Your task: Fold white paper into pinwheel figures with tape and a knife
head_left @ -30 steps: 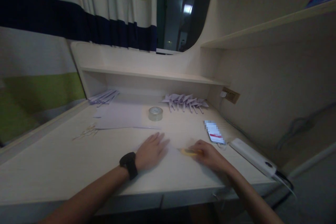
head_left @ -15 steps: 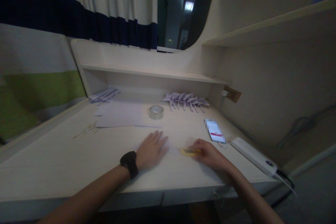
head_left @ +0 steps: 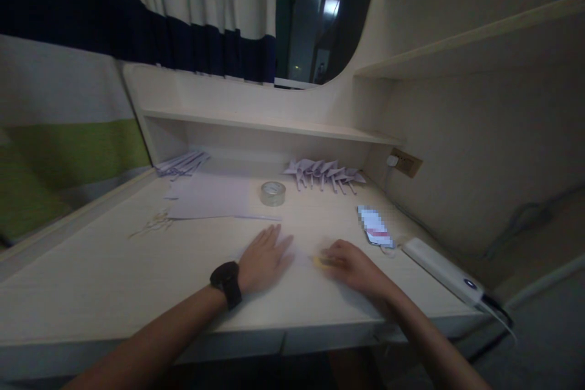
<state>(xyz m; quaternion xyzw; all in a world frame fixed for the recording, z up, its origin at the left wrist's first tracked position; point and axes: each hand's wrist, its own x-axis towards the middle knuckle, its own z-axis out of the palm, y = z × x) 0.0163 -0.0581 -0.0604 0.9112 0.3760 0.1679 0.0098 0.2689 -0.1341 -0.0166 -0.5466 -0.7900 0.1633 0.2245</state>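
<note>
Down on the tabletop point(head_left: 114, 280), the left hand point(head_left: 264, 258) is laid flat, palm down, with its fingers point(head_left: 280, 242) spread a little and pressed on a pale sheet of paper point(head_left: 301, 256). A black watch point(head_left: 226, 283) is worn on that wrist. Just beside it, the right hand point(head_left: 351, 265) is curled, and a small yellow thing point(head_left: 320, 261) is pinched at its fingertips, low against the paper; what kind of thing it is cannot be told. Farther back, a roll of clear tape point(head_left: 273, 193) is seen next to a stack of white sheets point(head_left: 210, 201). A row of folded paper shapes point(head_left: 325, 173) is lined up near the back wall. A phone point(head_left: 375, 228) and a white power strip point(head_left: 441, 271) are found to the right of the right hand.
</note>
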